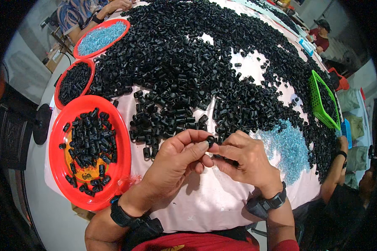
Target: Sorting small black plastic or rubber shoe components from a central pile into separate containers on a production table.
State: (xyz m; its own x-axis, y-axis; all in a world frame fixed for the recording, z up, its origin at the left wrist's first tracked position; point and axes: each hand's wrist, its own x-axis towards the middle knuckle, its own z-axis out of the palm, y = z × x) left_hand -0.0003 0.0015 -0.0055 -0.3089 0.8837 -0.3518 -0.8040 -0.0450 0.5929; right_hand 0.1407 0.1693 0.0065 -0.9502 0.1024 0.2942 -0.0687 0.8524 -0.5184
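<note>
A worker's left hand [178,157] and right hand [243,157] meet over the near edge of a table [205,205] draped in pale pink cloth, thumb and forefinger of each closed on a small black plastic sleeve [210,140] held between them. The sleeve is short, tubular and glossy, one of thousands like it in the black heap [188,62] that covers most of the cloth just beyond the hands. The only bare cloth lies between the hands and the table's near edge, with smaller pale gaps showing inside the heap. Just left of the hands, a round red tray [88,152] overhangs the table's left edge, holding a loose pile of the same black sleeves over a yellow printed patch at its centre. Farther along that edge sit a second red tray [73,81] of darker small parts and a third red tray [101,37] filled with pale blue pieces. Right of the hands, a drift of pale blue pieces [287,146] lies on the cloth, and beyond it a green mesh basket [322,100] rests at the table's right edge. Other people sit at the far and right sides.
</note>
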